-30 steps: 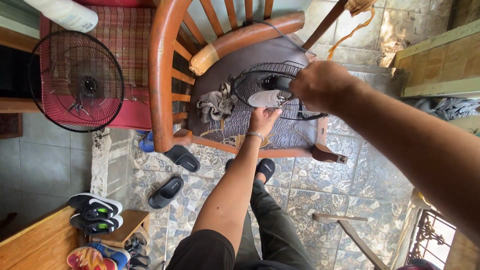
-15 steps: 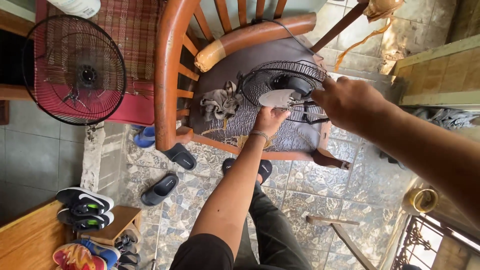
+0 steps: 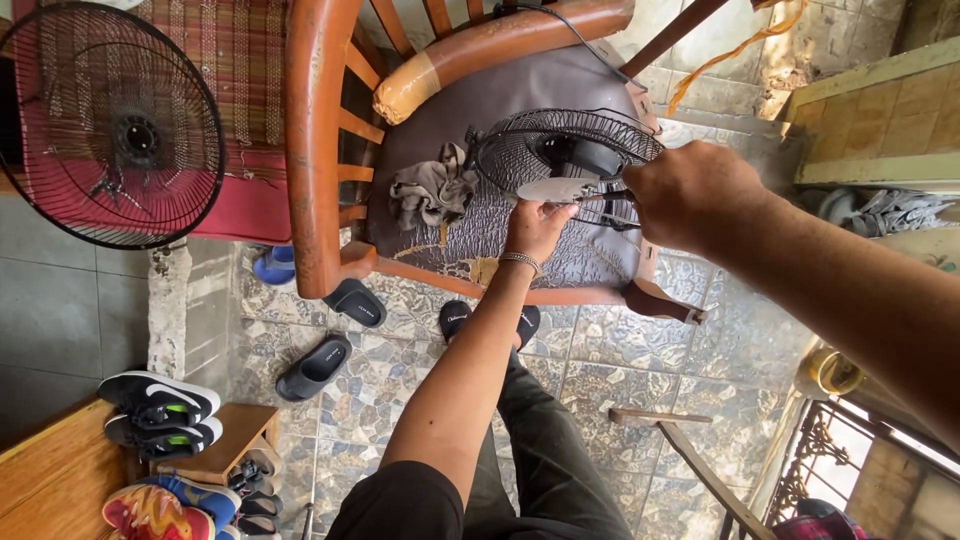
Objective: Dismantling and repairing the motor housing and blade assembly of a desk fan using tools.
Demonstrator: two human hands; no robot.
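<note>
Between left fingers, perhaps fan blade

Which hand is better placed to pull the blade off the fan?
Probably the left hand: it grips the pale blade in front of the fan grille on the chair. The right hand seems closed on a thin tool beside it.
</note>
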